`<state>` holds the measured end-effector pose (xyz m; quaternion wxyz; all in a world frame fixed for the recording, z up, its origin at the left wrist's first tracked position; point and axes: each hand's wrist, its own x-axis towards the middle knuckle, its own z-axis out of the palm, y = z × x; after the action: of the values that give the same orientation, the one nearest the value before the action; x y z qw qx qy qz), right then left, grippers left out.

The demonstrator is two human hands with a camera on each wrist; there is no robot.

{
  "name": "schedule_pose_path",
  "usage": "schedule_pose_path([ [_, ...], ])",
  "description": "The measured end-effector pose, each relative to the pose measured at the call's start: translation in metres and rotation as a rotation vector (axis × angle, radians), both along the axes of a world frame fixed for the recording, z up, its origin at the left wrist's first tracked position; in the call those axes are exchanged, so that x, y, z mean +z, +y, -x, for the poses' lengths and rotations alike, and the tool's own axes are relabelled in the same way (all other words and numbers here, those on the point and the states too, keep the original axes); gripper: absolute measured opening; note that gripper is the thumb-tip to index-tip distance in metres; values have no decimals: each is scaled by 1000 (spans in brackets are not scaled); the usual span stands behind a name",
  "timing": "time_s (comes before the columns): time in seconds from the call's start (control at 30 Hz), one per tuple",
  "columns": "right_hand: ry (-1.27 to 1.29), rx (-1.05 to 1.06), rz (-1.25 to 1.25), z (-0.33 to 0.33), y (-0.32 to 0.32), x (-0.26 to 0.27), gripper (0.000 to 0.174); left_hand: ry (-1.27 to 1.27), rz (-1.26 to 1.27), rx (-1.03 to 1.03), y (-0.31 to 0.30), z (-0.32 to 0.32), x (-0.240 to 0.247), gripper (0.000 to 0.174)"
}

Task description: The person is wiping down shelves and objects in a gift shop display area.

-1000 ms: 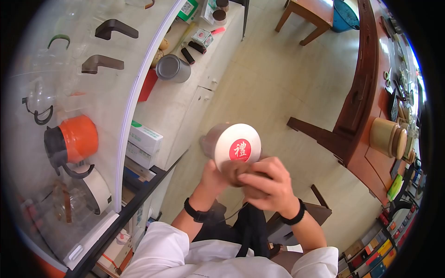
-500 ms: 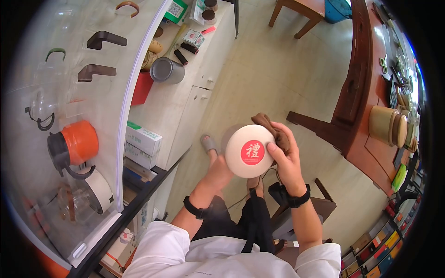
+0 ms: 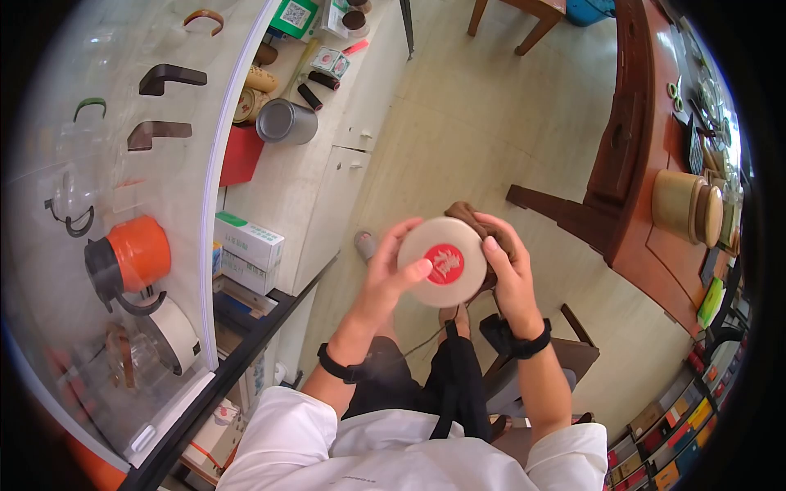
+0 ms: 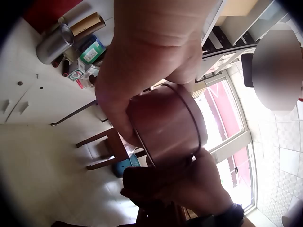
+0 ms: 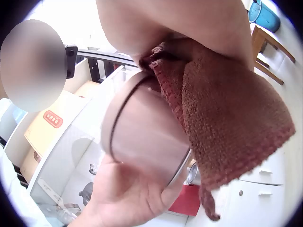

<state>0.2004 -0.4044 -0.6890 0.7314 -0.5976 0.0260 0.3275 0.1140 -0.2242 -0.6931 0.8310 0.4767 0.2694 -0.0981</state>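
Observation:
A round canister (image 3: 463,282) with a pale lid and a red round label is held in front of the body, its lid facing up toward the head camera. My left hand (image 3: 389,274) grips its left side, the thumb lying over the lid at the label. On the other side my right hand (image 3: 514,282) holds a brown cloth (image 3: 465,212) against the canister, thumb at the lid's edge. Seen from the right wrist, the cloth (image 5: 232,109) hangs down beside the shiny pinkish wall of the canister (image 5: 147,130). The palm side of the right hand is hidden by the cloth.
To the left, a glass case holds an orange pot (image 3: 143,250) and several handled vessels. A grey tin (image 3: 286,122) and small boxes stand on the white cabinet (image 3: 307,172). On the right is a reddish wooden desk (image 3: 639,245) with a wooden-lidded jar (image 3: 678,209).
The canister was tilted and blurred with the cloth low at its front; now its lid faces up and the cloth is at its upper right. The left thumb has come onto the lid.

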Motion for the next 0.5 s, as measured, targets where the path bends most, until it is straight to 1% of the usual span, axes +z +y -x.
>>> schedule_pose_path([
  [0.03, 42, 60, -21, -6, -3, 1, 34, 0, 7, -84, 2, -1, 2, 79],
  [0.07, 169, 122, -59, -12, -6, 1, 34, 0, 16, -169, 4, -2, 4, 80],
  [0.17, 153, 280, -11, -23, -4, 9, 38, 42, 25, -169, 10, -5, 4, 76],
  [0.2, 159, 296, -25, -22, -3, 11, 44, 58, 7, -114, 9, -8, 5, 69],
  [0.3, 206, 242, -39, -16, -4, 4, 48, 155, -38, 93, 4, -8, -3, 62],
  [0.33, 157, 170, -67, -12, -1, 2, 49, 99, -60, 172, -5, -10, -3, 60],
  [0.43, 58, -44, -59, 0, 5, -8, 51, 68, -40, 377, -27, 5, -9, 59],
  [0.47, 50, -129, -77, 4, 9, -11, 52, 52, 3, 402, -36, 7, -5, 63],
  [0.5, 69, -154, -60, 8, 12, -8, 51, 37, -75, 368, -42, 4, -3, 65],
])
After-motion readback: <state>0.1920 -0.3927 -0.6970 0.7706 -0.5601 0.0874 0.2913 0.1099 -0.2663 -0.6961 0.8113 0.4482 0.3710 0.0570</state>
